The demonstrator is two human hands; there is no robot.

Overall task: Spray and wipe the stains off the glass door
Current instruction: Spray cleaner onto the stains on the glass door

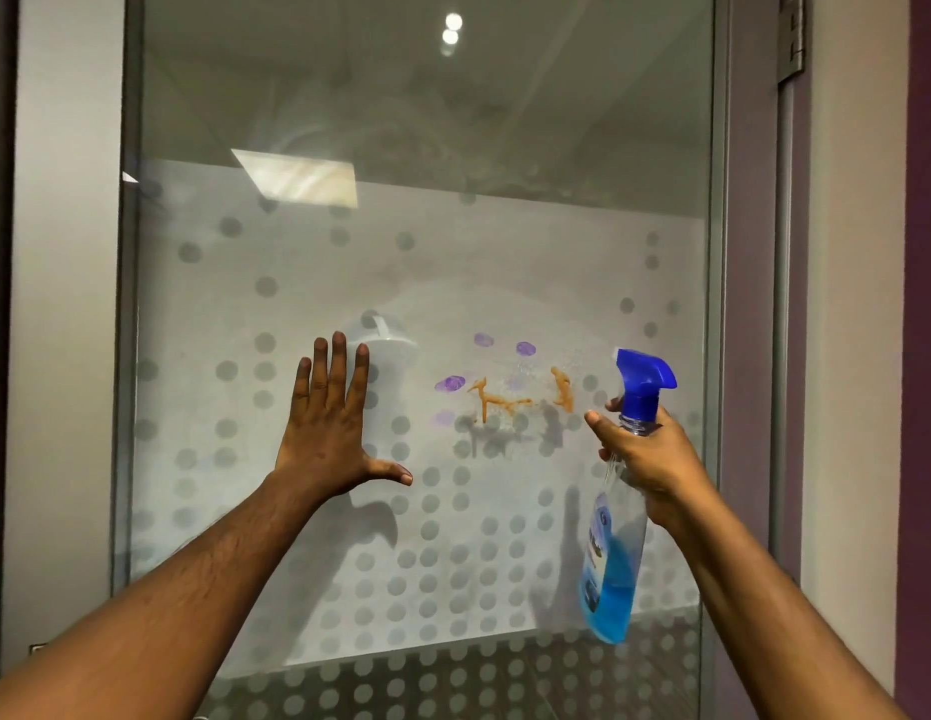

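Note:
The glass door [427,252] fills the view, frosted with a grey dot pattern across its lower half. Orange-brown stains [500,402] and several purple smudges [450,383] sit at its middle, with fine droplets around them. My left hand [331,423] is pressed flat on the glass, fingers spread, left of the stains. My right hand [642,454] grips a clear spray bottle [616,563] of blue liquid by the neck. Its blue nozzle [645,376] points left at the stains. No cloth is in view.
A grey metal door frame [715,356] runs down the right side with a hinge [790,39] at the top right. A purple wall [926,304] lies further right. A second frame post [126,356] stands at the left.

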